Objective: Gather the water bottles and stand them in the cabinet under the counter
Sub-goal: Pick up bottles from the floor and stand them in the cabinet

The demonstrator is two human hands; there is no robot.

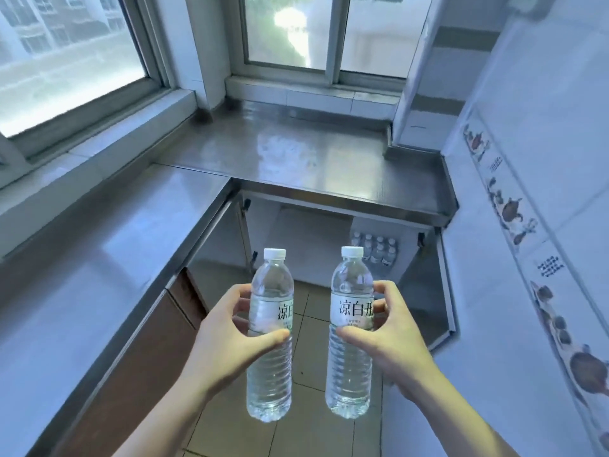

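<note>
Two clear, full plastic water bottles with white caps, left and right, hang upright, each hand's grip, left and right, wrapped around its label; heavy, slightly squashy; steel-benched open cabinet lies ahead, holding stood bottles

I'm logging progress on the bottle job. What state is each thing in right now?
Left hand: shut on a clear plastic water bottle, upright, white cap on.
Right hand: shut on a second clear water bottle, upright, capped.
Steel under-counter cabinet: open.
Row of small bottles: standing inside the cabinet, at the right.
Steel counter: bare.
</note>
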